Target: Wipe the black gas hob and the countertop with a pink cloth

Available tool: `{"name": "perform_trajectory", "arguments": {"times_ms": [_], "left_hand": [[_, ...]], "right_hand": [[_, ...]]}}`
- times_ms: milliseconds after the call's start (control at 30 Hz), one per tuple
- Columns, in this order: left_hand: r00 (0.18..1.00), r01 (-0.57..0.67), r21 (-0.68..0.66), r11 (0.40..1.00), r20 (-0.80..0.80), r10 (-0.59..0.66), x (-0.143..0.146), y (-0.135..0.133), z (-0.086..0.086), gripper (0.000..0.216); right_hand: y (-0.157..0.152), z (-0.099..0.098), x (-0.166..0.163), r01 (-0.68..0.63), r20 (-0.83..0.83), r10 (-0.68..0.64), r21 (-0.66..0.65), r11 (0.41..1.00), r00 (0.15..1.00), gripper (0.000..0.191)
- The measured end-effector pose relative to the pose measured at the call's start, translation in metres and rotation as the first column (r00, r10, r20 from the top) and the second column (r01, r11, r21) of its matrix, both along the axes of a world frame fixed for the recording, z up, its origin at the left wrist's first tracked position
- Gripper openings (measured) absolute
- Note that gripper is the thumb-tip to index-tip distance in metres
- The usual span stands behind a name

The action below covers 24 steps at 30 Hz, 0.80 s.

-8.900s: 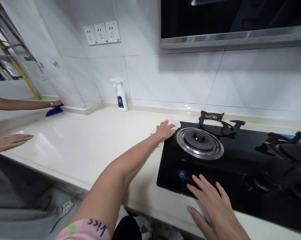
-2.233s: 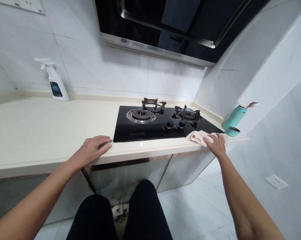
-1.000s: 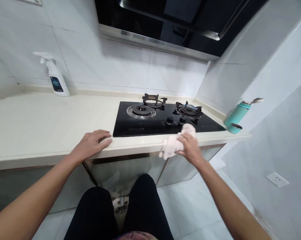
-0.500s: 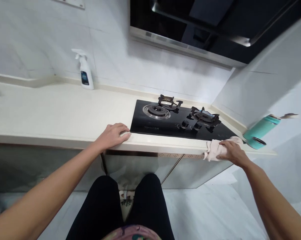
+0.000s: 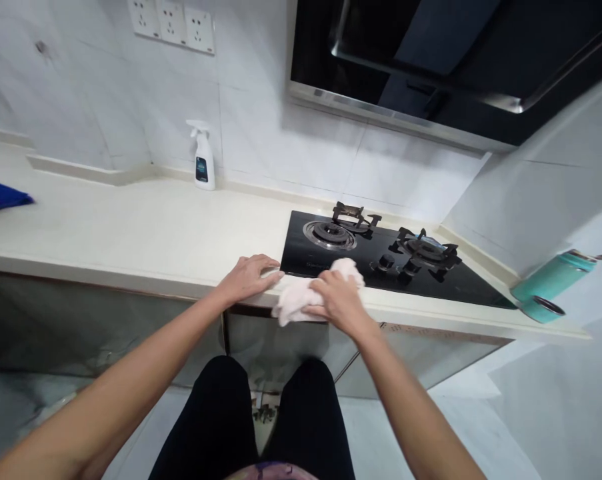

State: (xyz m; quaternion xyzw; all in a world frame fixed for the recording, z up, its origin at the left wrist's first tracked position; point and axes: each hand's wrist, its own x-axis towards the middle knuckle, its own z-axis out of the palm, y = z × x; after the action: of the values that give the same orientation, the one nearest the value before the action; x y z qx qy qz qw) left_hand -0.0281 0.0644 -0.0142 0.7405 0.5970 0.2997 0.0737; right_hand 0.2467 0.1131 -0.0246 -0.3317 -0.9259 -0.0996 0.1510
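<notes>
My right hand (image 5: 337, 301) presses a crumpled pale pink cloth (image 5: 299, 297) onto the front edge of the cream countertop (image 5: 145, 233), just in front of the black gas hob (image 5: 381, 257). Its fingers are curled over the cloth. Close to the left of the cloth lies my left hand (image 5: 249, 276), flat on the counter edge with its fingers stretched out and nothing in it.
A white spray bottle (image 5: 203, 157) stands at the back wall. A teal flask (image 5: 551, 277) and its cup (image 5: 539, 309) sit at the counter's right end. A blue cloth (image 5: 1, 195) lies far left. A range hood (image 5: 431, 53) hangs above the hob. My dark-trousered legs are below.
My right hand has slid the cloth leftward along the counter's front edge, from the right end near the flask to beside my left hand. The view has swung left.
</notes>
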Motion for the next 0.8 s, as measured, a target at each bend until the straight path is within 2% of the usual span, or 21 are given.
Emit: {"name": "perform_trajectory", "arguments": {"times_ms": [100, 167, 233, 300, 433, 533, 633, 800], "left_hand": [[0.982, -0.014, 0.017, 1.000, 0.187, 0.011, -0.007, 0.001, 0.000, 0.059], [0.956, -0.061, 0.018, 0.998, 0.288, 0.053, -0.014, 0.002, 0.001, 0.064], [0.936, -0.099, 0.007, 0.995, 0.341, 0.091, -0.019, 0.004, 0.002, 0.067], [0.930, -0.114, -0.005, 0.993, 0.351, 0.109, -0.023, 0.006, 0.003, 0.067], [0.950, -0.101, -0.005, 0.995, 0.297, 0.097, -0.019, 0.007, 0.001, 0.061], [0.981, -0.036, 0.056, 0.998, 0.192, 0.025, -0.004, 0.008, -0.001, 0.056], [0.997, 0.061, 0.110, 0.992, 0.043, -0.066, 0.023, 0.016, -0.002, 0.051], [0.970, 0.233, 0.221, 0.947, -0.125, -0.209, 0.089, 0.048, -0.001, 0.057]], "right_hand": [[0.005, 0.009, -0.051, -0.202, -0.066, 0.199, -0.056, 0.978, 0.978, 0.040], [0.021, 0.015, -0.064, -0.246, -0.116, 0.232, -0.117, 0.962, 0.966, 0.036], [0.043, 0.020, -0.060, -0.149, -0.147, 0.124, -0.178, 0.973, 0.981, 0.035], [0.069, 0.024, -0.044, 0.019, -0.157, -0.053, -0.213, 0.977, 0.986, 0.038], [0.114, 0.031, 0.000, 0.277, -0.155, -0.321, -0.250, 0.928, 0.934, 0.042], [0.129, 0.034, 0.028, 0.390, -0.137, -0.439, -0.280, 0.877, 0.888, 0.041], [0.122, 0.030, 0.042, 0.389, -0.127, -0.437, -0.286, 0.876, 0.891, 0.044], [0.083, 0.015, 0.041, 0.262, -0.185, -0.309, -0.238, 0.935, 0.933, 0.046]]}}
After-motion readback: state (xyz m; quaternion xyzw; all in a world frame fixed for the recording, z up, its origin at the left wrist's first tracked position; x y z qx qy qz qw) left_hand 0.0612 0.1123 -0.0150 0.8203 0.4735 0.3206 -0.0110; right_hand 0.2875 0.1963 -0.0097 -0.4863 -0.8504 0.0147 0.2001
